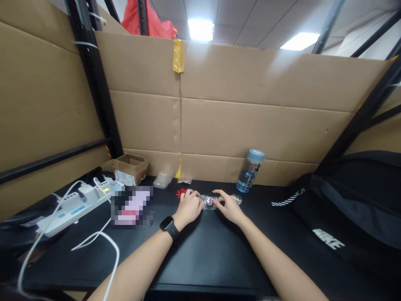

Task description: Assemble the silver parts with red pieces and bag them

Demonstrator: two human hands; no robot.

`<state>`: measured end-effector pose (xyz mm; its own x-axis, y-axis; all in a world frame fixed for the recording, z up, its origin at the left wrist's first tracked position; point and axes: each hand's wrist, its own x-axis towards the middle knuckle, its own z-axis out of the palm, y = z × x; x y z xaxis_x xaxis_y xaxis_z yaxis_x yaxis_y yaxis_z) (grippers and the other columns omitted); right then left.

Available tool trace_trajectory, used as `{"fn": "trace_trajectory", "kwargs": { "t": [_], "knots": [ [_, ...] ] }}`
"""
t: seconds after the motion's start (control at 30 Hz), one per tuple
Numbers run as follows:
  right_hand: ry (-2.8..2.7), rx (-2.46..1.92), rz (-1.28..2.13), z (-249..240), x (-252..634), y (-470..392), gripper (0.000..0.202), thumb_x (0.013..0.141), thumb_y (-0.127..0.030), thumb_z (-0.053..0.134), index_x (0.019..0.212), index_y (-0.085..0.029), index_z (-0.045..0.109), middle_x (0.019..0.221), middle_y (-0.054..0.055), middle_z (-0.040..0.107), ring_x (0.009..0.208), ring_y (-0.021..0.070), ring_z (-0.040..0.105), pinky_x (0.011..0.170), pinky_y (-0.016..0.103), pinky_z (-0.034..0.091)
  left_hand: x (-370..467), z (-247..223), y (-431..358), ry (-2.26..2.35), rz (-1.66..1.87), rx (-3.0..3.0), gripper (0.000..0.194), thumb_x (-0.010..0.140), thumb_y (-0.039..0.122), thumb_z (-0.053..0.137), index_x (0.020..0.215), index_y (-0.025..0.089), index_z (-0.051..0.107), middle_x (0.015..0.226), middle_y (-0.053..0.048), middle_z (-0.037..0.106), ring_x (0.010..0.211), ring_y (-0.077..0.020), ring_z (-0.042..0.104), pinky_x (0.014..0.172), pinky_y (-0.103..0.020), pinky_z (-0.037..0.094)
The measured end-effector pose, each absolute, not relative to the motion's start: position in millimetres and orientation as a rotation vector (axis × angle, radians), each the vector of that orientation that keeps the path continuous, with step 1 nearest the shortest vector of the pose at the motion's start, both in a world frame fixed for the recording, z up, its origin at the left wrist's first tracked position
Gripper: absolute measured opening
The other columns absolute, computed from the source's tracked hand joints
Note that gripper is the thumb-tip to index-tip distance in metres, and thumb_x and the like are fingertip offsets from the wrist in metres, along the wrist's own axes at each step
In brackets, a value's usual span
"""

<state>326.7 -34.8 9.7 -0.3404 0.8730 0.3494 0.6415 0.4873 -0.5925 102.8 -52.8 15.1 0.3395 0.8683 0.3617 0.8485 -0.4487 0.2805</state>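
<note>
A small clear plastic piece [208, 204] with a red and silvery middle lies on the black table between my hands; its exact kind is too small to tell. My left hand [189, 206], with a dark watch on the wrist, has its fingers bent and closed at the left edge of this piece. From the other side my right hand [231, 208] reaches in, thumb and a finger close together at the red part, index finger arched above. What those fingertips pinch is hidden. Small red pieces [181, 192] lie beyond my left hand. A clear round item [237, 199] sits just behind my right hand.
A water bottle [249, 170] with a blue lid stands against the cardboard wall [266, 129]. At left are a white power strip [78, 205] with cables, a small cardboard box [133, 167] and clear bags [162, 179]. A black bag [354, 209] fills the right side.
</note>
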Motion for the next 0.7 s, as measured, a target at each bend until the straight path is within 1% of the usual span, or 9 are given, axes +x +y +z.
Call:
{"fn": "trace_trajectory", "kwargs": {
  "t": [0.1, 0.2, 0.3, 0.37, 0.47, 0.6, 0.7],
  "knots": [
    [-2.058, -1.307, 0.445, 6, 325, -31, 0.039, 0.093, -0.033, 0.062, 0.130, -0.026, 0.055, 0.084, -0.002, 0.077, 0.087, 0.0211, 0.072, 0.097, 0.038, 0.039, 106, 13, -53, 1.692, 0.712, 2.542, 0.029, 0.099, 0.033, 0.054, 0.086, 0.020, 0.077, 0.113, -0.009, 0.069, 0.113, -0.0295, 0.049, 0.090, -0.045, 0.038],
    [-2.096, -1.406, 0.252, 7, 322, -32, 0.031, 0.092, -0.030, 0.063, 0.123, -0.028, 0.062, 0.086, -0.001, 0.076, 0.093, 0.0228, 0.068, 0.095, 0.041, 0.035, 108, 12, -53, 1.743, 0.758, 2.603, 0.028, 0.097, 0.034, 0.058, 0.080, 0.019, 0.076, 0.110, -0.010, 0.068, 0.112, -0.0298, 0.049, 0.090, -0.046, 0.037],
    [-2.202, -1.335, 0.044, 11, 320, -40, 0.020, 0.095, -0.035, 0.063, 0.112, -0.031, 0.070, 0.102, 0.002, 0.074, 0.100, 0.0228, 0.064, 0.090, 0.040, 0.031, 109, 14, -52, 1.775, 0.747, 2.616, 0.030, 0.093, 0.036, 0.064, 0.071, 0.019, 0.074, 0.107, -0.010, 0.067, 0.110, -0.0297, 0.049, 0.089, -0.045, 0.036],
    [-2.307, -1.230, -0.020, 12, 317, -46, 0.017, 0.096, -0.037, 0.063, 0.108, -0.033, 0.073, 0.112, 0.003, 0.073, 0.104, 0.0226, 0.062, 0.089, 0.040, 0.028, 107, 18, -50, 1.767, 0.742, 2.620, 0.030, 0.091, 0.039, 0.066, 0.069, 0.019, 0.073, 0.108, -0.010, 0.067, 0.110, -0.0295, 0.050, 0.088, -0.044, 0.037],
    [-2.364, -1.191, -0.089, 11, 312, -51, 0.016, 0.097, -0.034, 0.063, 0.108, -0.034, 0.074, 0.114, 0.003, 0.074, 0.104, 0.0224, 0.061, 0.090, 0.041, 0.025, 94, 30, -44, 1.800, 0.846, 2.634, 0.029, 0.091, 0.041, 0.064, 0.073, 0.021, 0.073, 0.116, -0.009, 0.065, 0.115, -0.0297, 0.049, 0.089, -0.044, 0.037],
    [-2.300, -1.342, -0.111, 12, 302, -39, 0.019, 0.100, -0.027, 0.058, 0.098, -0.028, 0.077, 0.108, 0.004, 0.077, 0.100, 0.0209, 0.063, 0.090, 0.042, 0.023, 50, 50, -30, 2.233, 1.146, 2.326, 0.025, 0.095, 0.035, 0.053, 0.089, 0.023, 0.074, 0.122, -0.011, 0.063, 0.116, -0.0319, 0.048, 0.089, -0.045, 0.038],
    [-2.311, -1.468, -0.071, 21, 290, -18, 0.019, 0.099, -0.027, 0.058, 0.102, -0.029, 0.077, 0.112, 0.005, 0.077, 0.101, 0.0209, 0.064, 0.088, 0.040, 0.023, 8, 54, -21, 2.417, 1.219, 2.101, 0.020, 0.092, 0.032, 0.055, 0.092, 0.024, 0.073, 0.120, -0.011, 0.064, 0.115, -0.0334, 0.048, 0.089, -0.047, 0.038]
  ]
}}
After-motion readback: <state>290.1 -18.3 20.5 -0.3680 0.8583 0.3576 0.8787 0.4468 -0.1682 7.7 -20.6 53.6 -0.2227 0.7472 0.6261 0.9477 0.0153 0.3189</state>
